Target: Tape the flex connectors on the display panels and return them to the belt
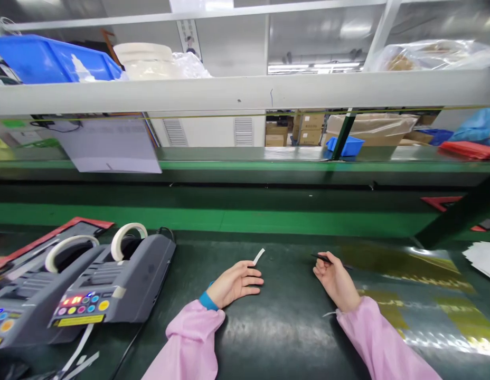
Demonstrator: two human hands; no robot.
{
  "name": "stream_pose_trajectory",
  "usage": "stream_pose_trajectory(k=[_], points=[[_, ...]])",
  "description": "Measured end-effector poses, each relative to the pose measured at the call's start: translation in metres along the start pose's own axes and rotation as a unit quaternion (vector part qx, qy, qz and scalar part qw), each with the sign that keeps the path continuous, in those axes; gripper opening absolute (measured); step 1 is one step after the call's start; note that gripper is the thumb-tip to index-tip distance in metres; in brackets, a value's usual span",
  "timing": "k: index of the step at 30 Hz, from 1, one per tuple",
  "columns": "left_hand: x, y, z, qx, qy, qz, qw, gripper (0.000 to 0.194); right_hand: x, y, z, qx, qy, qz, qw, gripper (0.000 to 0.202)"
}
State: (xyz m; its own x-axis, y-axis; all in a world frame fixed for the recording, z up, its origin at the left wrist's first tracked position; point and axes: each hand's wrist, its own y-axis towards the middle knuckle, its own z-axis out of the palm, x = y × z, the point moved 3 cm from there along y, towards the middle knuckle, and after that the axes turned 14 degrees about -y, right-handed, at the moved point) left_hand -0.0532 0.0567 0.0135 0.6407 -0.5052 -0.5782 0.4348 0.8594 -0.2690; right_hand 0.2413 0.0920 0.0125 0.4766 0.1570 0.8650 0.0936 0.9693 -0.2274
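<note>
My left fingers (253, 264) are pinching a short white paper-like strip (259, 256) at its lower end. My right fingers (324, 259) are closing around a slim black tool (321, 257).

Our left fingers (253, 281) hide the lower end of a white strip (259, 256); our right fingers (321, 269) cover part of a dark tool (320, 257). Well left of them, the edge crops one tape dispenser (31, 298).

A short white strip (260, 256) slants toward one o'clock; well apart at its three o'clock, a slim black tool (319, 257) points toward nine o'clock.
</note>
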Motion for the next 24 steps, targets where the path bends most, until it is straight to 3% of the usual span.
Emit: stream_pose_trajectory(k=[9,24], points=[[-0.001,-0.001,0.006,-0.012,-0.004,-0.007,1.000,0.029,-0.001,-0.007,0.003,0.009,-0.048,0.001,0.999,0.039],[0.000,-0.002,0.013,-0.018,-0.007,-0.019,1.000,0.031,0.004,-0.020,0.003,0.022,-0.132,-0.069,0.989,0.037]])
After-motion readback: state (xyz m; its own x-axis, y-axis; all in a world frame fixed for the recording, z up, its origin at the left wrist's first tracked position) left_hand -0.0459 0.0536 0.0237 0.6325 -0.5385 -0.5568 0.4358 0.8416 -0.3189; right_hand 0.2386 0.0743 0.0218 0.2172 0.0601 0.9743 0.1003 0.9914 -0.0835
